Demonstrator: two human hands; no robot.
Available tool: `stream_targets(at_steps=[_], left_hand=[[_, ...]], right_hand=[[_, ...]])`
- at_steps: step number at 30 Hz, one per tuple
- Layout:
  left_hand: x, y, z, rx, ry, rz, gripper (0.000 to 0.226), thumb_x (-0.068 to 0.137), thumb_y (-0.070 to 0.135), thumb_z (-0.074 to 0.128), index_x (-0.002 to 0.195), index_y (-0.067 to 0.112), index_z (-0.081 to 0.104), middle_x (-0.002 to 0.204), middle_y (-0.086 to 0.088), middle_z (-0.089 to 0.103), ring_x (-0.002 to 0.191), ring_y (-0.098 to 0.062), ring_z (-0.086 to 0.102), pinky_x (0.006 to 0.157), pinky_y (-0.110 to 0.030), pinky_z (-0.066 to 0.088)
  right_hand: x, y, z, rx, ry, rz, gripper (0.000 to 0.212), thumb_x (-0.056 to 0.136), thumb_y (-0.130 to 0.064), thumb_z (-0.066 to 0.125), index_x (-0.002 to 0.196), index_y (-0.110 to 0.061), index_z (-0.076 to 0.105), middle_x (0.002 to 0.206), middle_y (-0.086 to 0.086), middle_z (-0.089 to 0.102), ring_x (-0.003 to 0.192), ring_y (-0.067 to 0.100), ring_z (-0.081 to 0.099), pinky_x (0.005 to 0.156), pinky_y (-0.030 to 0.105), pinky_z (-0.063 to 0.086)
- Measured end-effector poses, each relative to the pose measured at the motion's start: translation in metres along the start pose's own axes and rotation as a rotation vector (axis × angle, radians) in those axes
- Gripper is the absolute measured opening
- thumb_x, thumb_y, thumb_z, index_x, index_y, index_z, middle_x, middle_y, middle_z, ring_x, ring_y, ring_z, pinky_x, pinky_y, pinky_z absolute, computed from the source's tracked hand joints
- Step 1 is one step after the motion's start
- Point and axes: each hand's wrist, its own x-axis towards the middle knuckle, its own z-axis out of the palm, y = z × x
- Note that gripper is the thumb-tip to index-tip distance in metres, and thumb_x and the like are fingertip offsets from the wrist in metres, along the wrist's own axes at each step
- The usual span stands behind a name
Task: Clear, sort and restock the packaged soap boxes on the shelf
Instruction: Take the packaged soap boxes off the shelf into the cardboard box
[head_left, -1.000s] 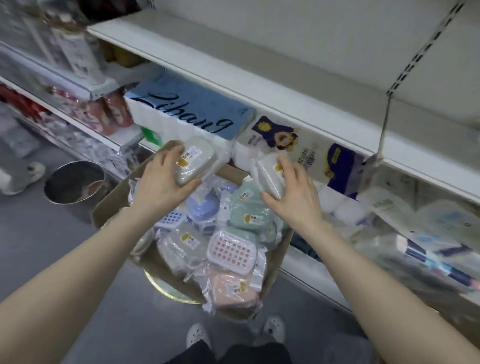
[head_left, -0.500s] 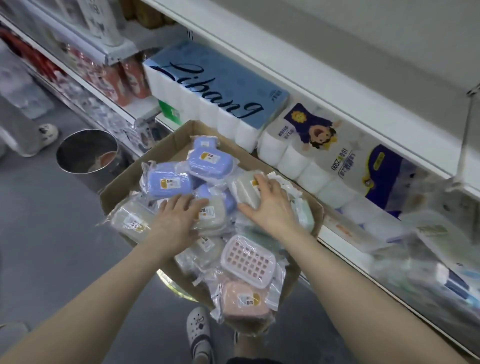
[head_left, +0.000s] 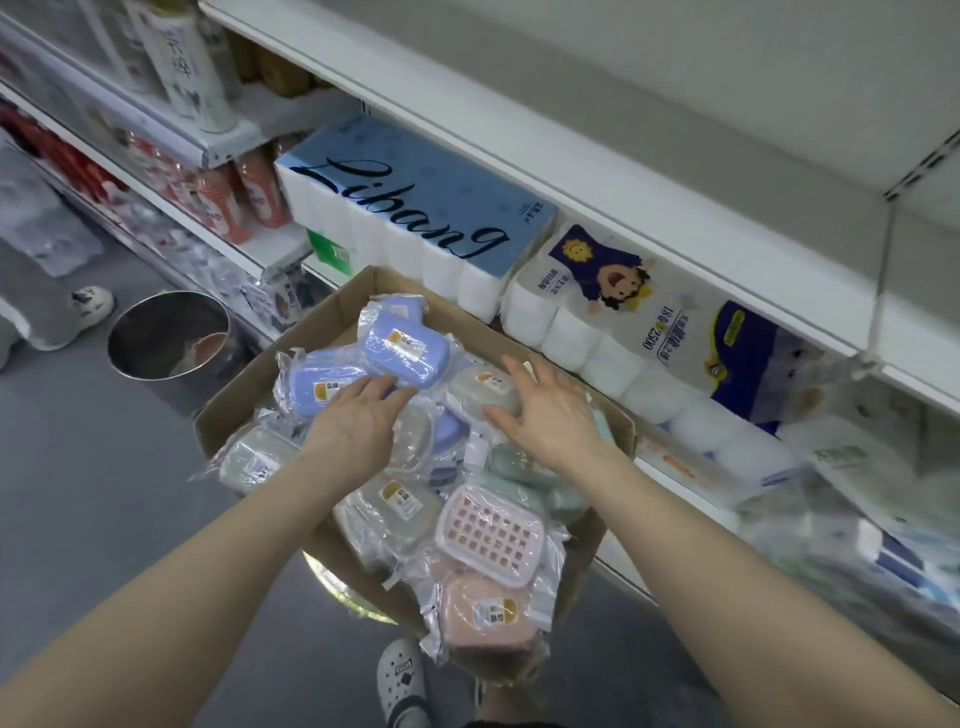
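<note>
A cardboard box (head_left: 358, 296) in front of the shelf holds several plastic-wrapped soap boxes: blue ones (head_left: 405, 349) at the far side, a pink one (head_left: 485, 616) at the near end, and a white and pink grid tray (head_left: 488, 535). My left hand (head_left: 358, 415) lies flat over the pile with straight fingers touching a blue soap box (head_left: 319, 382). My right hand (head_left: 545, 410) hovers with spread fingers over a grey-beige soap box (head_left: 480, 387) and touches it. Neither hand holds anything.
The white shelf (head_left: 571, 156) above is bare. Below it lie a blue Libang tissue pack (head_left: 415, 208) and a toilet roll pack (head_left: 623, 312). A metal bin (head_left: 166, 338) stands on the grey floor at left. My shoe (head_left: 402, 680) shows under the box.
Both hands carried a soap box each down from near the shelf into the cardboard box and let go. Their fingers have since opened and lie over the pile.
</note>
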Motion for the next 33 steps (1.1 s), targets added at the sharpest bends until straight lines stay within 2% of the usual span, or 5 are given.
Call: stream_targets(at_steps=[5,12,22,28,33], left_hand=[[0.016,0.030,-0.042,0.034,0.173,0.213,0.055,0.084,0.018,0.067,0.136,0.014,0.052,0.137,-0.013,0.053,0.125,-0.035,0.049,0.104,-0.043,0.039],[0.035,0.114,-0.107,0.104,0.330,0.531,0.048,0.080,0.019,0.072,0.126,0.013,0.061,0.119,-0.011,0.064,0.106,-0.034,0.061,0.092,-0.045,0.051],[0.046,0.298,-0.170,-0.009,0.410,0.853,0.055,0.082,0.022,0.069,0.134,0.018,0.054,0.126,-0.005,0.061,0.114,-0.030,0.056,0.092,-0.039,0.047],[0.067,0.435,-0.168,-0.032,0.366,0.950,0.056,0.092,0.032,0.059,0.144,0.027,0.039,0.145,0.003,0.044,0.128,-0.023,0.044,0.097,-0.035,0.041],[0.096,0.560,-0.153,-0.046,0.349,1.013,0.061,0.088,0.028,0.064,0.144,0.018,0.041,0.147,-0.008,0.042,0.131,-0.030,0.040,0.102,-0.039,0.039]], right_hand=[[-0.037,0.026,-0.048,-0.169,0.175,-0.035,0.064,0.097,-0.052,0.046,0.149,-0.017,0.034,0.150,0.014,0.039,0.132,0.033,0.042,0.107,0.045,0.036],[-0.115,0.086,-0.117,-0.342,0.402,0.007,0.057,0.090,-0.047,0.052,0.132,-0.009,0.055,0.124,0.014,0.061,0.108,0.034,0.058,0.090,0.044,0.048],[-0.238,0.211,-0.195,-0.466,0.657,0.293,0.049,0.089,-0.045,0.049,0.120,-0.010,0.064,0.114,0.011,0.065,0.102,0.034,0.061,0.084,0.040,0.047],[-0.305,0.309,-0.215,-0.486,0.663,0.474,0.051,0.089,-0.048,0.048,0.121,-0.011,0.063,0.115,0.010,0.066,0.102,0.033,0.062,0.082,0.039,0.049],[-0.367,0.412,-0.225,-0.521,0.682,0.566,0.051,0.089,-0.048,0.049,0.125,-0.013,0.061,0.120,0.010,0.064,0.102,0.033,0.061,0.081,0.039,0.049]])
